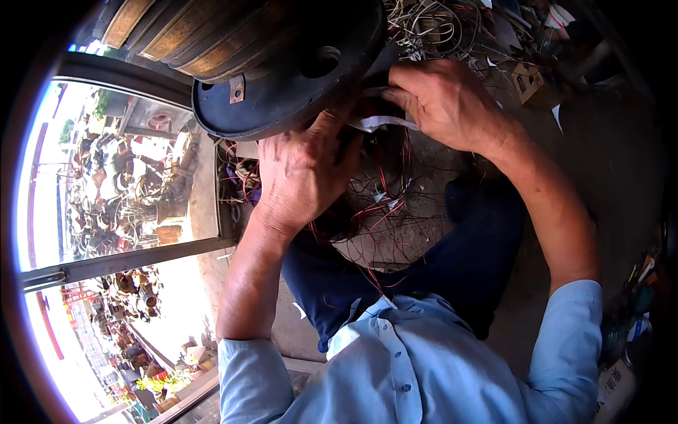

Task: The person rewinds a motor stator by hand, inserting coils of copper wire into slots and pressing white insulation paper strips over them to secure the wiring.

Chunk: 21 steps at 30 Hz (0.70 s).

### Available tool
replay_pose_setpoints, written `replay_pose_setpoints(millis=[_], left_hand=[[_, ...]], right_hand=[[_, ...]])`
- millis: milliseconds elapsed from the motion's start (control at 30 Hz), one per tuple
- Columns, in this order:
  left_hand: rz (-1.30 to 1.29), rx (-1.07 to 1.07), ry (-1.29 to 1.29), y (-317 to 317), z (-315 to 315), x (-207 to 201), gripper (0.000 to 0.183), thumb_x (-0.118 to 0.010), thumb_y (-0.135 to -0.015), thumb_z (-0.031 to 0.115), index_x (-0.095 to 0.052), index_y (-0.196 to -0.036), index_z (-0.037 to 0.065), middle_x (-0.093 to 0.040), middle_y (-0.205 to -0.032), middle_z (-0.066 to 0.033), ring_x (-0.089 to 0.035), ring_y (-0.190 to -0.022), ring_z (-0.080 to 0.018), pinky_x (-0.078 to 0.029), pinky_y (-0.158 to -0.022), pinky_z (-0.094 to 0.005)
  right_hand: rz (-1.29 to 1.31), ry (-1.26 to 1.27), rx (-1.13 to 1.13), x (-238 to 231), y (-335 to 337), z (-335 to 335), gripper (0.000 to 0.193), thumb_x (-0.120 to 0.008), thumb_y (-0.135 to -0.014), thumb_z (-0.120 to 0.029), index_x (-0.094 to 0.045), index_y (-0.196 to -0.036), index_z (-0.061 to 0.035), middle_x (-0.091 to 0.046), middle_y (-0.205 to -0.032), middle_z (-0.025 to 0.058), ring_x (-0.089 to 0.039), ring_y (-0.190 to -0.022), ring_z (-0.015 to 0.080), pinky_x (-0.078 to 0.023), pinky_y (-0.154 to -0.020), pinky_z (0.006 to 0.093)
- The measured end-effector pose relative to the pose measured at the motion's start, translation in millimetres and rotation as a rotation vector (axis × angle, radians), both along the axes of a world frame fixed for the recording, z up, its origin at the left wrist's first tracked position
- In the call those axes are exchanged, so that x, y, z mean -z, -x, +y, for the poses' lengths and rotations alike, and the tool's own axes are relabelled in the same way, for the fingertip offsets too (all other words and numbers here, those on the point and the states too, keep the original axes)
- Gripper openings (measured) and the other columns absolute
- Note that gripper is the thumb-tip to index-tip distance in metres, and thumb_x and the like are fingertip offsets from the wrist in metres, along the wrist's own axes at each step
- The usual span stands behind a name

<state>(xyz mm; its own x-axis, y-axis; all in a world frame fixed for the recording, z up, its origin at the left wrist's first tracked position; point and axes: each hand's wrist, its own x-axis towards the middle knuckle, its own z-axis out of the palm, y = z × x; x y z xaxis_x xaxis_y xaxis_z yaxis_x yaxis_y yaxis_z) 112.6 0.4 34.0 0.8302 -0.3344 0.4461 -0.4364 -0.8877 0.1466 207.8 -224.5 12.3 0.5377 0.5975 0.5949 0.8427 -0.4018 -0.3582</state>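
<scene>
A large black round flange, with holes and a small metal tab, hangs over the upper middle. Bands of worn copper colour run behind it on the same heavy body. My left hand is closed at the flange's lower rim, thumb up against it; its fingertips are partly hidden, and what they hold cannot be made out. My right hand is closed, its thumb and finger pinching a thin white strip. The strip runs from there toward my left fingertips, just right of the flange.
Thin red wires trail over the floor between my knees. A heap of pale cables lies at the far side, with a small cardboard box to its right. A framed glass pane stands close on my left, scrap showing through it.
</scene>
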Motion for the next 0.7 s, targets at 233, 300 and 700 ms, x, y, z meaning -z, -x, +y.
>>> replay_pose_setpoints(millis=[233,300,700], left_hand=[[-0.029,0.056,-0.004,-1.6,1.4,-0.3,0.060,-0.079,-0.083,0.011,-0.064,-0.141,0.015,-0.064,-0.138,-0.0165,-0.062,-0.121,-0.0391,-0.048,-0.103,-0.0481],[-0.032,0.077,-0.005,-2.1,1.0,-0.9,0.060,-0.079,-0.083,0.010,-0.064,-0.141,0.014,-0.064,-0.138,-0.0170,-0.062,-0.121,-0.0396,-0.048,-0.103,-0.0485],[-0.034,0.057,-0.060,-2.5,1.0,1.2,0.060,-0.076,-0.085,0.011,-0.062,-0.142,0.015,-0.068,-0.123,-0.0168,-0.065,-0.111,-0.0379,-0.049,-0.098,-0.0492]], right_hand=[[-0.141,0.245,0.058,-11.9,-1.6,-1.5,0.007,-0.066,-0.084,-0.009,-0.069,-0.086,-0.0036,-0.068,-0.068,0.0174,-0.072,-0.068,0.0346,-0.058,-0.063,0.0468],[-0.145,0.230,0.060,-8.0,-0.6,-1.0,0.007,-0.066,-0.081,-0.007,-0.069,-0.086,-0.0039,-0.068,-0.067,0.0176,-0.073,-0.067,0.0331,-0.058,-0.062,0.0456],[-0.091,0.044,0.051,22.2,3.3,-0.2,0.013,-0.071,-0.087,-0.011,-0.059,-0.084,-0.0048,-0.062,-0.063,0.0153,-0.066,-0.059,0.0353,-0.051,-0.053,0.0453]])
